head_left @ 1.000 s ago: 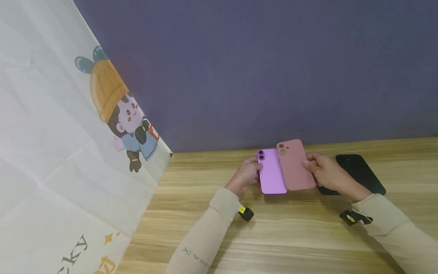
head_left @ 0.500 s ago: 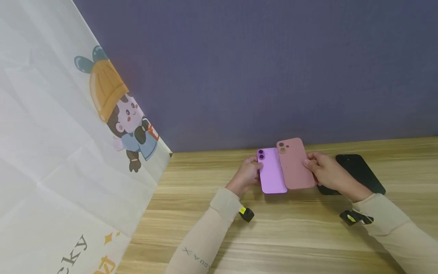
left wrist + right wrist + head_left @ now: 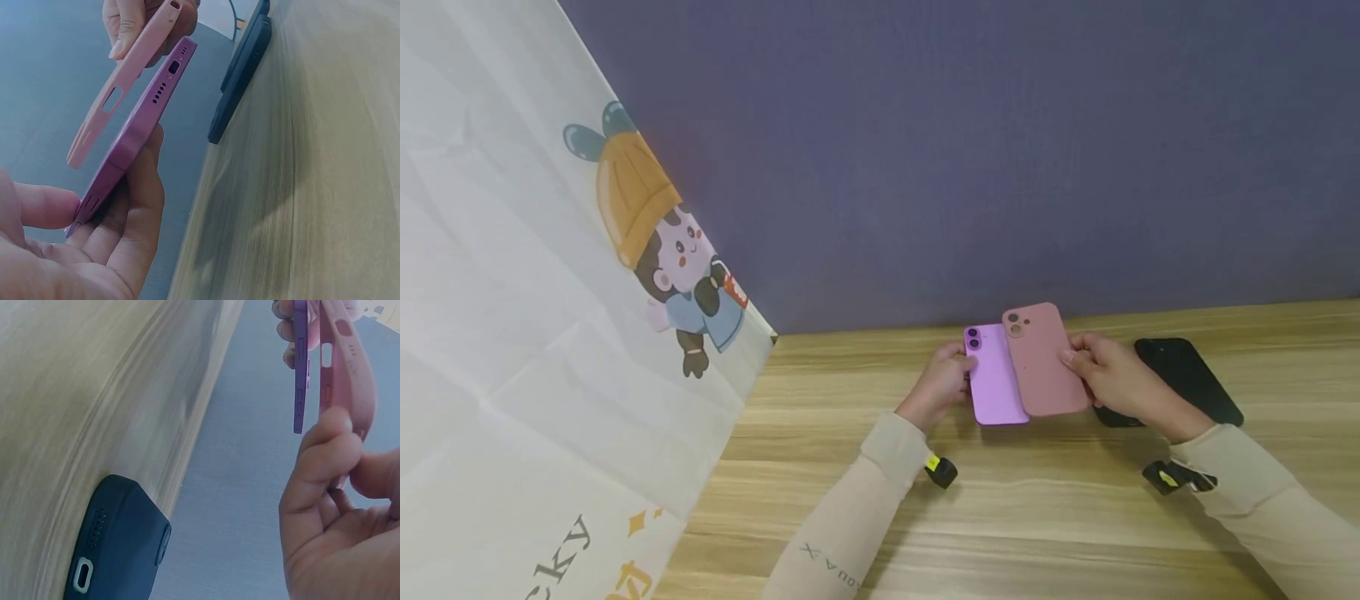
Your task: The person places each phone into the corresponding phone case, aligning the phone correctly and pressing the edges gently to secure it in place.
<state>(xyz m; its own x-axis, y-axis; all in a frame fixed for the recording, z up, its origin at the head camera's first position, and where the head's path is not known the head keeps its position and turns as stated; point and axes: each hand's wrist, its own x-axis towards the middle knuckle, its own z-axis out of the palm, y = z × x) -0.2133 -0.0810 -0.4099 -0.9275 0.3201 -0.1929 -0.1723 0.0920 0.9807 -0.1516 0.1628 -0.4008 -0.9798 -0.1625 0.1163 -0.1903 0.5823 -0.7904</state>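
My left hand (image 3: 938, 385) grips a purple phone (image 3: 995, 375) by its left edge, thumb on the back and fingers beneath. The phone's camera side faces up, and in the left wrist view its bottom edge with the charging port shows. A pink phone case (image 3: 1047, 360) is pinched at its right edge by my right hand (image 3: 1111, 375). It hangs over the phone's right part, outer back upward. In the left wrist view a narrow gap separates the case (image 3: 112, 94) from the phone (image 3: 134, 131). Both are held above the table.
A black phone or case (image 3: 1198, 383) lies on the wooden table (image 3: 1030, 517) behind my right hand, partly hidden by it; its port end (image 3: 119, 544) shows in the right wrist view. A blue-grey wall (image 3: 970, 150) stands behind, a white printed sheet (image 3: 490, 292) at left.
The pink case has shifted slightly to the left, covering a bit more of the purple phone. Both hands keep their hold, and the left hand has hardly moved.
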